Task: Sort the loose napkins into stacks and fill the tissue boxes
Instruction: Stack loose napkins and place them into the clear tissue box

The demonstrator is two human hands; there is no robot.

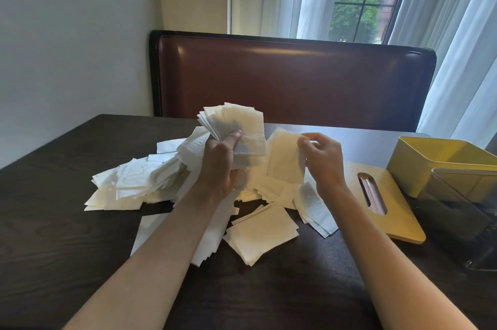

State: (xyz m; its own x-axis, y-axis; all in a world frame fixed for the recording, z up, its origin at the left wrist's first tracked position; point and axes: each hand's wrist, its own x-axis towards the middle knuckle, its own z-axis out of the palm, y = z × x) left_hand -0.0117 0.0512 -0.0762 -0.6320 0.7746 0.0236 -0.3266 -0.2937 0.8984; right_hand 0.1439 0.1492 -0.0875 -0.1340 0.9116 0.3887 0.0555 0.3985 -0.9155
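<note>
Right hand [321,157] pinches a single napkin [285,159] upright, just beside the fanned stack [236,128] gripped in the left hand [219,165]. Joining them likely means moving leftward.

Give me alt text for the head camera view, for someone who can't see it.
A person's left hand grips a fanned stack of napkins while the right hand pinches a single napkin above a loose pile on a dark table.
</note>
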